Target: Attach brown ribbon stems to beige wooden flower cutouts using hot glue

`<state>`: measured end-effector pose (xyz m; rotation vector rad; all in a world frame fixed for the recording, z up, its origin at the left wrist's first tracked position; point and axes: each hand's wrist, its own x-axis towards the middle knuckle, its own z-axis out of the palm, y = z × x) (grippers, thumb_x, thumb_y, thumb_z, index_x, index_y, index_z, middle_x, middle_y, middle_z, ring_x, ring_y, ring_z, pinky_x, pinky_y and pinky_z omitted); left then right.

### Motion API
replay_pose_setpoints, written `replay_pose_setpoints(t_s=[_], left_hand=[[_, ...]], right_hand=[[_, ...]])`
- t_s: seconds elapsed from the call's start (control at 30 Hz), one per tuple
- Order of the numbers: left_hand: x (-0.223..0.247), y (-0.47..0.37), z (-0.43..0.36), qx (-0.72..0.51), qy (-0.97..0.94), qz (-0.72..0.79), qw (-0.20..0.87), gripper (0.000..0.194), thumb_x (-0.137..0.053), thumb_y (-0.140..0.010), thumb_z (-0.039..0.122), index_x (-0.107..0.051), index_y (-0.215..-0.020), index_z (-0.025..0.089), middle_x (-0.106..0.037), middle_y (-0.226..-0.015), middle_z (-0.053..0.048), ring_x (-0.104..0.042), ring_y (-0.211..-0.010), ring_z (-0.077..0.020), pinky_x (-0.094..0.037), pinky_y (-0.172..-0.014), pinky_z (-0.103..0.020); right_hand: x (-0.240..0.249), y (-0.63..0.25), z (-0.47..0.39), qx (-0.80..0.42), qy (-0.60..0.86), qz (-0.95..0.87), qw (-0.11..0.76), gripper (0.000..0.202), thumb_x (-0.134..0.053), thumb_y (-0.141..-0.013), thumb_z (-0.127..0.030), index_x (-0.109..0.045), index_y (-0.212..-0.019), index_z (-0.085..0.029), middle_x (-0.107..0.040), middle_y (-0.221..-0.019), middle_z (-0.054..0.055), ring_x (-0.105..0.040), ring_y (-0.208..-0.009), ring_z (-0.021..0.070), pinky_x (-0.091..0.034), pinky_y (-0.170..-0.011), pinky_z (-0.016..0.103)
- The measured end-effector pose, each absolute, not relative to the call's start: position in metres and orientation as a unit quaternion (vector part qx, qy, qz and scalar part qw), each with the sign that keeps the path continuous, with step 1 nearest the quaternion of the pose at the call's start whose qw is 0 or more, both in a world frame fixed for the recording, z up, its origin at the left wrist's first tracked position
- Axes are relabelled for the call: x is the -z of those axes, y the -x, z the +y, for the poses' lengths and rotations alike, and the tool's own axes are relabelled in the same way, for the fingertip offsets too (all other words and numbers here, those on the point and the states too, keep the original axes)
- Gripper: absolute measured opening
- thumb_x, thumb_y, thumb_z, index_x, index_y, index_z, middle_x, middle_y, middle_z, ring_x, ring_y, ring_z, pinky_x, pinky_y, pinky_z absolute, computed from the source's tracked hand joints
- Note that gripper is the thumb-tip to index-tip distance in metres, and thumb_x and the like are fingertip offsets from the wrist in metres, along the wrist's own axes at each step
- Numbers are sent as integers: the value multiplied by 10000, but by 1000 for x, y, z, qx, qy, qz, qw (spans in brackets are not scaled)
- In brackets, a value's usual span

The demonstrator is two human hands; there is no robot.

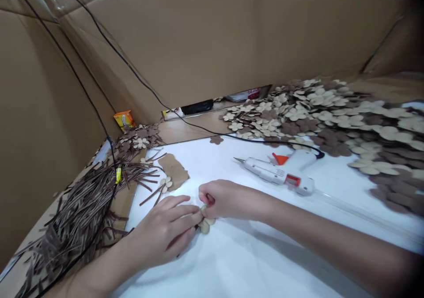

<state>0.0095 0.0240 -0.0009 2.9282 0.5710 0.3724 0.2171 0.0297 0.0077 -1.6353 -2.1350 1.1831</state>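
Both hands meet over the white board (238, 262), around a beige flower (204, 225). My left hand (167, 227) has its fingertips on the flower's left side, its index finger reaching out above. Curled into a pinch, my right hand (221, 199) grips the flower's upper edge. Part of the flower is hidden under the fingers. A white glue gun (278, 173) with an orange trigger lies beyond my right forearm. Just past my left hand are a torn cardboard piece (174, 172) and a small beige flower (166, 184) beside brown strips.
Brown strips (82, 209) are heaped at the left. Beige and brown flowers (298, 112) are piled at the back right. A black cable (212, 132) crosses the board's back edge to the glue gun. Cardboard walls (215, 37) enclose the back; an orange packet (125, 119) stands at the back left.
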Motion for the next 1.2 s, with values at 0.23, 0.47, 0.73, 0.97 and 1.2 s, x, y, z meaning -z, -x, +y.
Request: replay_pose_setpoints(t_s=[0.23, 0.47, 0.73, 0.97, 1.2], left_hand=[[-2, -7, 23, -138, -946, 229, 183, 309, -389, -901, 157, -559, -1152, 213, -618, -1144, -39, -469, -1141, -202, -354, -1009, -373], [2, -14, 25, -138, -888, 366, 243, 210, -384, -921, 228, -569, -1019, 236, -586, -1000, -31, -435, -996, -207, -377, -859, -354], [3, -18, 24, -112, -865, 410, 267, 98, -529, -846, 260, -564, -933, 233, -522, -970, -23, -390, -978, -225, -338, -881, -381], [7, -18, 21, -142, -865, 396, 273, 101, -521, -823, 202, -573, -906, 225, -531, -944, -22, -400, -975, -225, -322, -894, -392], [8, -14, 18, -168, -851, 399, 299, 137, -488, -849, 219, -620, -887, 232, -555, -987, -30, -401, -996, -231, -331, -906, -386]], right_hand=[[-8, -218, 33, -415, 552, -718, 85, 154, -642, -636, -212, -488, -643, -213, -568, -640, -33, -506, -594, 127, -308, -492, 223], [-6, -215, 34, -435, 539, -717, 81, 114, -651, -663, -199, -550, -712, -218, -593, -641, -51, -500, -555, 105, -326, -485, 208], [-15, -220, 14, -386, 573, -709, 139, 112, -507, -830, -304, -526, -904, -223, -583, -731, -17, -497, -611, 128, -344, -524, 223], [9, -208, -27, -260, 556, -760, 214, 173, -584, -817, -261, -537, -974, -207, -544, -1005, 58, -498, -958, 215, -407, -803, 343], [16, -204, -23, -294, 500, -767, 274, 201, -642, -791, -204, -567, -977, -223, -575, -956, 30, -531, -905, 179, -417, -800, 313]])
